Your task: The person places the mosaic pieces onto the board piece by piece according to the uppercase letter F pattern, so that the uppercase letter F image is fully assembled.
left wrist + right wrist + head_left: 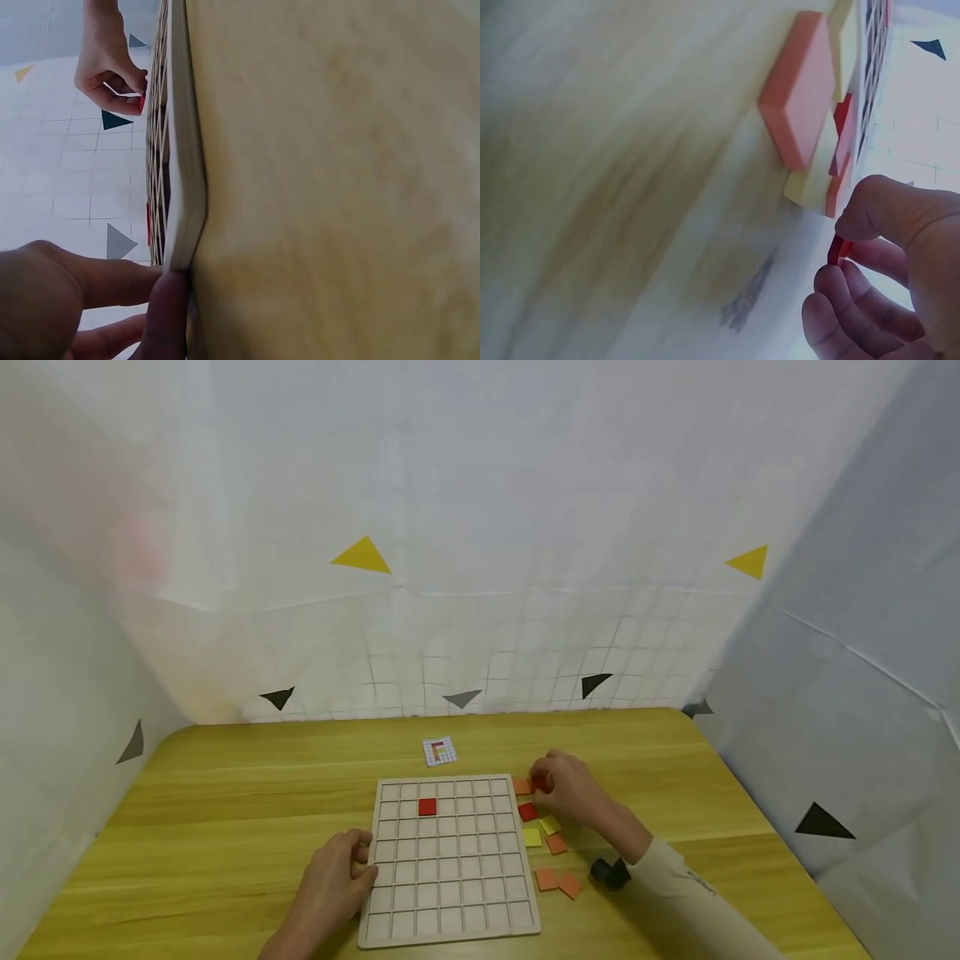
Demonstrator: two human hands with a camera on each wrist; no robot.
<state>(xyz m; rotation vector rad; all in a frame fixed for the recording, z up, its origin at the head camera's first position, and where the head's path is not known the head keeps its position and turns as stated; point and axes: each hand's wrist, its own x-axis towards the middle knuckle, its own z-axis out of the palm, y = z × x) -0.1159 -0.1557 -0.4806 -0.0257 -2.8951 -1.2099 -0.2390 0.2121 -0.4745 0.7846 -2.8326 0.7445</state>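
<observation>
A wooden grid board [450,868] lies flat on the table, with one red tile [427,807] in a cell of its second row. At the board's left edge my left hand [333,872] holds the rim between curled fingers and thumb, also seen close up in the left wrist view. Beyond the upper right edge, my right hand [566,785] pinches another red tile [837,249] between thumb and fingertips. Near that hand lie an orange tile [522,787], a red tile [528,812] and yellow tiles [532,837], all beside the board.
More orange tiles [546,879] lie along the board's right side. A small black object [611,874] is by the right sleeve. Behind the board sits a small pattern card [439,751]. White sheets with coloured triangles enclose the wooden table [225,810].
</observation>
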